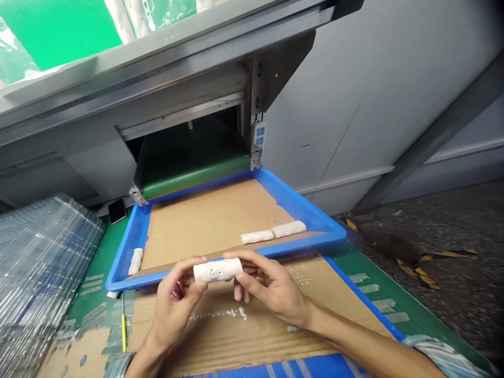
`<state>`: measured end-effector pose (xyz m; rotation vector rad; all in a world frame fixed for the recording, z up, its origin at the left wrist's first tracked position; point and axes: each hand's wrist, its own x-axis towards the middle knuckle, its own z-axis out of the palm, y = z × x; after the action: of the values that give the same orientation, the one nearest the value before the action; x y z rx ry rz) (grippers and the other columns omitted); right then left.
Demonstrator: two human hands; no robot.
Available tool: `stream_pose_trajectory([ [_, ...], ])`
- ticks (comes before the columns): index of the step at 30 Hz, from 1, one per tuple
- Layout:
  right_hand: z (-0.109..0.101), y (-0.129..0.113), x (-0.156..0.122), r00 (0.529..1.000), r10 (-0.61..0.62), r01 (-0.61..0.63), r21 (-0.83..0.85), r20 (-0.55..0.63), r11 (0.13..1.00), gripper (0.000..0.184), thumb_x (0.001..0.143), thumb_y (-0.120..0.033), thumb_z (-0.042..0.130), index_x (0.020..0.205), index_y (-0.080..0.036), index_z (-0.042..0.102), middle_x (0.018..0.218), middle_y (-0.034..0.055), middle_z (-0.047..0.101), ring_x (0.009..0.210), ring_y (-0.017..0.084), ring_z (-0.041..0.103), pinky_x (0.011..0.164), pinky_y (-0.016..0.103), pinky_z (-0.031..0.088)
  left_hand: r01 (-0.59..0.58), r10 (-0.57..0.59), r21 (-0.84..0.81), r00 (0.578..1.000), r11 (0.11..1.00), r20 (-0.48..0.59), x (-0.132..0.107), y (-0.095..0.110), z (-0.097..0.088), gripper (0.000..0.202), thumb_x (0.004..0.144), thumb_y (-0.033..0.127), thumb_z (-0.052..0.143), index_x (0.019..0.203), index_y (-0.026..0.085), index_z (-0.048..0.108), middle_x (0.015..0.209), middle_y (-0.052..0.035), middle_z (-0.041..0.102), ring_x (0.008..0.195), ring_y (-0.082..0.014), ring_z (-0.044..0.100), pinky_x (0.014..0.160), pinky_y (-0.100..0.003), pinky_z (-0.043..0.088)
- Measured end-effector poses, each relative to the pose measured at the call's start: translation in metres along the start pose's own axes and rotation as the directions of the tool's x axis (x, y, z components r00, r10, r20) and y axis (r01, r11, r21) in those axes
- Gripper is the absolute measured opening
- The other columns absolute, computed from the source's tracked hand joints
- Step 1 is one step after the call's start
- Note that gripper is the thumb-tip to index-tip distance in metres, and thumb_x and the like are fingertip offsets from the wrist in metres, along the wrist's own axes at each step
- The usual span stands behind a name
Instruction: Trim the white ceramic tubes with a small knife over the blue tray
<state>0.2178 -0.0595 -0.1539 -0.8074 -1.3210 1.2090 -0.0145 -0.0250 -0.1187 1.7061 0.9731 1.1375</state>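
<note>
A short white cylinder with black script lettering (218, 270) is held level between both hands, above a cardboard sheet. The fingertips and thumb of my left hand (171, 302) pinch its left end. A small dark pink object (178, 290) shows in the curled fingers of that hand; its kind is unclear. My right hand (275, 291) grips the right end between thumb and forefinger, with the other fingers curled below. Just beyond lies a blue tray (311, 210) lined with cardboard. Two similar white cylinders (273, 232) rest near its front right, another white cylinder (136, 261) at its left corner.
A green conveyor belt (197, 173) ends over the tray's back edge. Stacked clear plastic trays (43, 262) stand at left, near a phone (117, 211). A yellow-handled tool (123, 331) lies left of the cardboard sheet (236, 336). A metal ledge (169, 63) overhangs the back.
</note>
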Motion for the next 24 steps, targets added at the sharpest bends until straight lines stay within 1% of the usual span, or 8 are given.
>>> stream_pose_trajectory([
  [3, 0.000, 0.000, -0.001, 1.000, 0.017, -0.017, -0.023, -0.005, 1.000, 0.055, 0.102, -0.058, 0.070, 0.140, -0.019, 0.069, 0.080, 0.0061, 0.079, 0.066, 0.017, 0.077, 0.056, 0.025, 0.063, 0.006, -0.006, 0.016, 1.000, 1.000, -0.001, -0.001, -0.002, -0.001, 0.044, 0.092, 0.058, 0.080, 0.114, 0.021, 0.083, 0.101, -0.0105, 0.081, 0.073, -0.0201, 0.072, 0.066, -0.027, 0.060],
  [6, 0.000, -0.001, -0.002, 1.000, 0.017, -0.017, -0.028, -0.014, 0.999, 0.053, 0.103, -0.056, 0.070, 0.143, -0.021, 0.069, 0.088, 0.0078, 0.083, 0.074, 0.018, 0.081, 0.063, 0.026, 0.067, 0.008, -0.008, 0.001, 1.000, 1.000, 0.002, -0.002, -0.006, -0.002, 0.038, 0.093, 0.053, 0.081, 0.116, 0.023, 0.084, 0.103, -0.0095, 0.081, 0.075, -0.0195, 0.071, 0.064, -0.026, 0.057],
  [11, 0.002, -0.004, -0.003, 0.999, 0.007, -0.006, 0.029, -0.040, 1.000, 0.051, 0.104, -0.050, 0.072, 0.146, -0.022, 0.065, 0.100, 0.0093, 0.083, 0.084, 0.019, 0.082, 0.070, 0.029, 0.069, -0.027, 0.027, -0.014, 1.000, 1.000, 0.015, -0.003, -0.008, -0.003, 0.031, 0.093, 0.044, 0.083, 0.119, 0.027, 0.084, 0.100, -0.0067, 0.082, 0.075, -0.0179, 0.070, 0.065, -0.024, 0.057],
  [14, 0.003, -0.008, -0.002, 0.999, 0.031, -0.029, 0.084, -0.028, 0.996, 0.049, 0.104, -0.048, 0.072, 0.143, -0.020, 0.066, 0.102, 0.0100, 0.083, 0.085, 0.020, 0.082, 0.074, 0.032, 0.070, -0.031, 0.032, -0.014, 0.999, 0.999, 0.013, -0.001, -0.006, -0.003, 0.030, 0.093, 0.047, 0.083, 0.116, 0.027, 0.085, 0.105, -0.0077, 0.084, 0.083, -0.0210, 0.074, 0.073, -0.026, 0.061],
  [16, 0.004, -0.012, -0.001, 0.999, 0.043, -0.041, 0.107, -0.012, 0.993, 0.048, 0.103, -0.048, 0.072, 0.141, -0.020, 0.066, 0.105, 0.0103, 0.082, 0.089, 0.020, 0.082, 0.080, 0.034, 0.070, -0.013, 0.013, 0.000, 1.000, 1.000, 0.014, 0.000, -0.005, -0.002, 0.036, 0.091, 0.051, 0.083, 0.117, 0.027, 0.085, 0.107, -0.0089, 0.084, 0.081, -0.0216, 0.075, 0.074, -0.028, 0.062],
  [19, 0.005, -0.016, 0.000, 0.998, 0.048, -0.051, 0.129, 0.028, 0.990, 0.046, 0.101, -0.048, 0.073, 0.138, -0.020, 0.067, 0.106, 0.0085, 0.082, 0.094, 0.021, 0.082, 0.088, 0.036, 0.069, 0.022, -0.023, 0.040, 1.000, 0.999, 0.006, -0.001, -0.007, -0.002, 0.042, 0.091, 0.056, 0.083, 0.121, 0.026, 0.084, 0.112, -0.0099, 0.084, 0.082, -0.0220, 0.075, 0.073, -0.028, 0.061],
  [22, 0.005, -0.018, 0.002, 0.999, 0.036, -0.042, 0.161, 0.041, 0.986, 0.044, 0.100, -0.045, 0.074, 0.136, -0.020, 0.066, 0.108, 0.0078, 0.081, 0.098, 0.021, 0.081, 0.091, 0.038, 0.068, 0.024, -0.025, 0.083, 1.000, 0.996, 0.010, -0.003, -0.009, -0.003, 0.038, 0.092, 0.053, 0.082, 0.121, 0.028, 0.084, 0.117, -0.0089, 0.084, 0.088, -0.0227, 0.076, 0.070, -0.026, 0.059],
  [24, 0.005, -0.019, 0.002, 0.999, 0.016, -0.024, 0.181, 0.043, 0.983, 0.043, 0.101, -0.045, 0.072, 0.135, -0.020, 0.066, 0.112, 0.0086, 0.081, 0.100, 0.020, 0.081, 0.091, 0.037, 0.068, 0.006, -0.007, 0.107, 1.000, 0.994, 0.016, -0.003, -0.009, -0.003, 0.034, 0.093, 0.049, 0.082, 0.121, 0.030, 0.084, 0.118, -0.0074, 0.084, 0.080, -0.0203, 0.074, 0.064, -0.025, 0.056],
])
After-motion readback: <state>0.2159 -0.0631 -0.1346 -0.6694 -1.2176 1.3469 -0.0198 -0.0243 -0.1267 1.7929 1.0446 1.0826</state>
